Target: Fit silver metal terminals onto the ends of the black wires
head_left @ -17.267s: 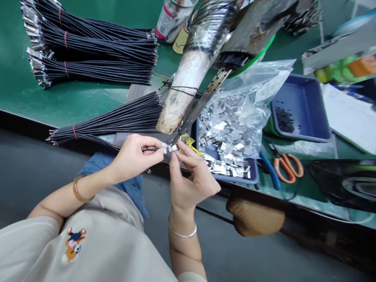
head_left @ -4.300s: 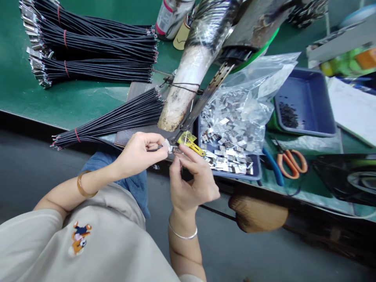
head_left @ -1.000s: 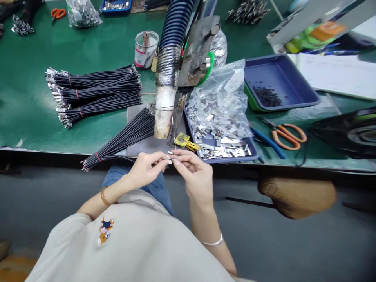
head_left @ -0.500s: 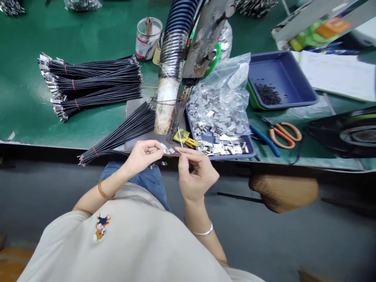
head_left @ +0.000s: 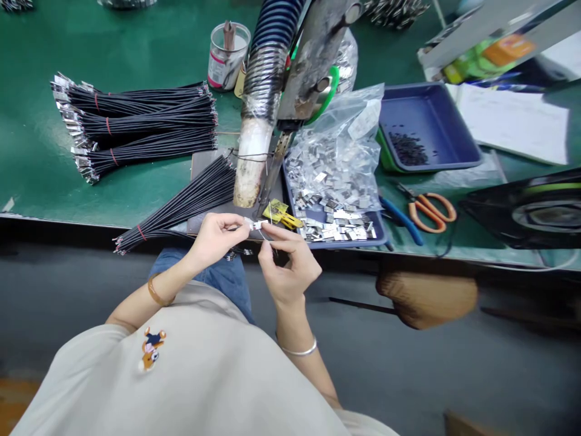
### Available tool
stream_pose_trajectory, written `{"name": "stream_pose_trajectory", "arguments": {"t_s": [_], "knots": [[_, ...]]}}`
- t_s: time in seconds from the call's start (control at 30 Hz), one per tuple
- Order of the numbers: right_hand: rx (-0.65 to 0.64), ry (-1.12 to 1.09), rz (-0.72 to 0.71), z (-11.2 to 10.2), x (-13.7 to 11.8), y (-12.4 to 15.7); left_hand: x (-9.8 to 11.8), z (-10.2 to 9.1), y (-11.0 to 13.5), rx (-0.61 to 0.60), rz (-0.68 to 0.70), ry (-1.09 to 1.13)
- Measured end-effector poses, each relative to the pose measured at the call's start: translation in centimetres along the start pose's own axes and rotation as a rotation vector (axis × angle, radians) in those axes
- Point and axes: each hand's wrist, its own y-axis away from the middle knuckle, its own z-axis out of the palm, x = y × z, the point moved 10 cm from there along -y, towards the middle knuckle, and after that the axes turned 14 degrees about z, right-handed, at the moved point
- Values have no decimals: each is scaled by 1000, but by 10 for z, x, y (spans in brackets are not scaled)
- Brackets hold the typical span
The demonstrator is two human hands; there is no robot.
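My left hand (head_left: 216, 239) is closed in a pinch on a small silvery metal connector (head_left: 258, 224) at the table's front edge. My right hand (head_left: 290, 263) has its thumb and fingers bent around a thin pale wire (head_left: 263, 235), and its index finger reaches to the connector's right end. Just above both hands, the tip of a slanted metal iron (head_left: 269, 188) comes down beside a taped hose (head_left: 252, 151). A bundle of black cables (head_left: 186, 197) lies left of the hose. A yellow clip-like piece (head_left: 284, 215) lies right of the iron's tip.
A blue tray (head_left: 318, 244) with a plastic bag (head_left: 349, 139) holds many metal connectors. Blue-handled pliers (head_left: 403, 223), orange-handled cutters (head_left: 433, 212) and a second blue tray (head_left: 447, 121) lie to the right. Tied cable bundles (head_left: 145, 124) lie left, near a clear cup (head_left: 228, 57).
My right hand has moved left, and its fingertips are now against the connector. My left hand keeps its pinch. The whole view has shifted slightly.
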Motion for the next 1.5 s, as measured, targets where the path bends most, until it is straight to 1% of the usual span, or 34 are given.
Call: {"name": "stream_pose_trajectory", "arguments": {"t_s": [0.13, 0.23, 0.43, 0.67, 0.93, 1.0, 1.17, 1.33, 1.4, 1.5], "knots": [[-13, -32, 111, 4, 12, -4, 2, 1, -4, 48, 38, 28], [-27, -2, 135, 7, 13, -7, 4, 1, -7, 75, 55, 28], [-28, -27, 118, 5, 5, -13, 13, 1, -7, 83, 80, -3], [-23, 4, 140, 4, 8, -14, 10, -2, -4, 74, 55, -115], [-5, 61, 33, 3, -10, -19, 16, -1, -2, 77, 82, -106], [-7, 58, 38, 2, -10, -18, 16, 0, -1, 61, 83, -128], [-3, 81, 55, 0, -5, -13, 10, 4, 1, -24, 49, -245], [-3, 77, 50, -1, -4, -11, 8, 6, 3, -49, 58, -262], [-3, 91, 51, 0, -4, -13, 9, 5, 3, -39, 66, -262], [2, 118, 27, 3, -8, -16, 13, 3, 3, 9, 86, -283]]}}
